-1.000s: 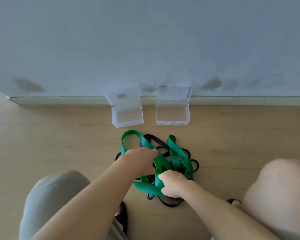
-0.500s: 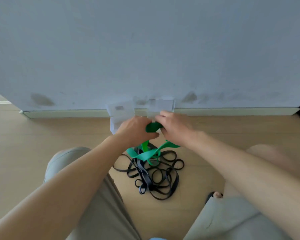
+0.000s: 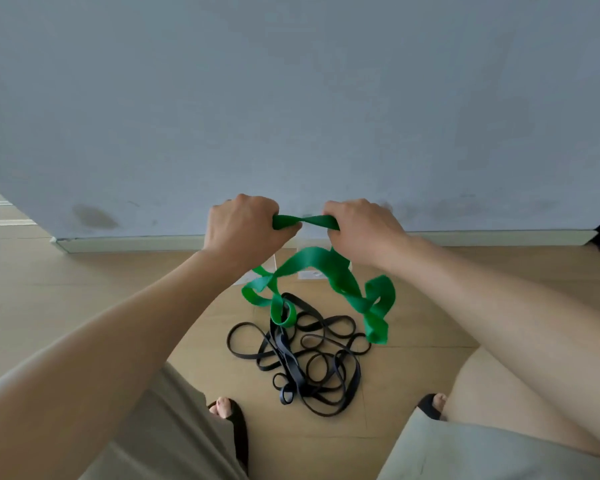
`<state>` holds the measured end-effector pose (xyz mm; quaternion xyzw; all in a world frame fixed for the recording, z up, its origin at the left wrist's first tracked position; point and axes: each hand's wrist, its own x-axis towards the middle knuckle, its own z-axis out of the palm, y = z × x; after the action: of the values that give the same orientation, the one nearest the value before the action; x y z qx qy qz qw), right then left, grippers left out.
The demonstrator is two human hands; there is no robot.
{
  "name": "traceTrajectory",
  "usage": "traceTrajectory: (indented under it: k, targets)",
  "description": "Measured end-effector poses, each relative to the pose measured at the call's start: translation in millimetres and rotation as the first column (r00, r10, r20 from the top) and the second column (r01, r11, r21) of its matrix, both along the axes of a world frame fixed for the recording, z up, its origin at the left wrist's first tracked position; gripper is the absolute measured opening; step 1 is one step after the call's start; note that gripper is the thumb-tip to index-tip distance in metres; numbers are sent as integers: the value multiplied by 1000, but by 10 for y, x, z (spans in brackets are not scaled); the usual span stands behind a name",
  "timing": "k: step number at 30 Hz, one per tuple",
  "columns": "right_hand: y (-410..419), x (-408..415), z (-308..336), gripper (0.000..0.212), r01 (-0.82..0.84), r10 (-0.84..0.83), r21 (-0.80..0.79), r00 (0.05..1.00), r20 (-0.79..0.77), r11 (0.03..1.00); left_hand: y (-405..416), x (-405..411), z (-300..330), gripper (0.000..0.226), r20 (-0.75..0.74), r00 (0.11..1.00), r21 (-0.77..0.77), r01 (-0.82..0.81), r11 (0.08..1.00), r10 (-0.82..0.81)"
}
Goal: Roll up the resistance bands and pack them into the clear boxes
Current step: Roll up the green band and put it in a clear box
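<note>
Both grips closed on the green band (image 3: 321, 261): left hand (image 3: 245, 228) fisted around one end of a short stretch, right hand (image 3: 362, 232) fisted around the other, knuckles up, hands near each other at the same height, raised in front of the wall (image 3: 291, 98). Stretch between the fists is pulled fairly straight with one twist at its middle. Rest of the green band hangs below the hands in loose loops: one loop drops left and curls down to a small ring sitting against the black band (image 3: 302, 362), another drops right in a folded ribbon with its lowest end just beside the black tangle's right edge. Can't tell if the green ring is threaded through the black one or just resting on it. Black band lies in a loose tangled heap on the wooden floor (image 3: 84, 289), between the person's knees, not held. Clear boxes (image 3: 309, 273) mostly hidden behind the hands and green loops; only pale transparent edges show on the floor near the skirting board (image 3: 136, 242), can't tell lid state or contents. Bare forearms, khaki shorts (image 3: 174, 427), toes in dark sandals (image 3: 236, 424) either side of the black heap.
</note>
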<state>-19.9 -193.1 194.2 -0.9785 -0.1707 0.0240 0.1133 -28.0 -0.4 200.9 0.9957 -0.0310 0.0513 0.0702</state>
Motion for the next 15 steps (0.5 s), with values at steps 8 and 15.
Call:
traceTrajectory:
  k: [8, 15]
  targets:
    - [215, 93, 123, 15, 106, -64, 341, 989, -132, 934, 190, -14, 26, 15, -177, 978, -371, 36, 928, -109]
    - [454, 55, 262, 32, 111, -88, 484, 994, -70, 868, 204, -161, -169, 38, -313, 921, -507, 44, 861, -231]
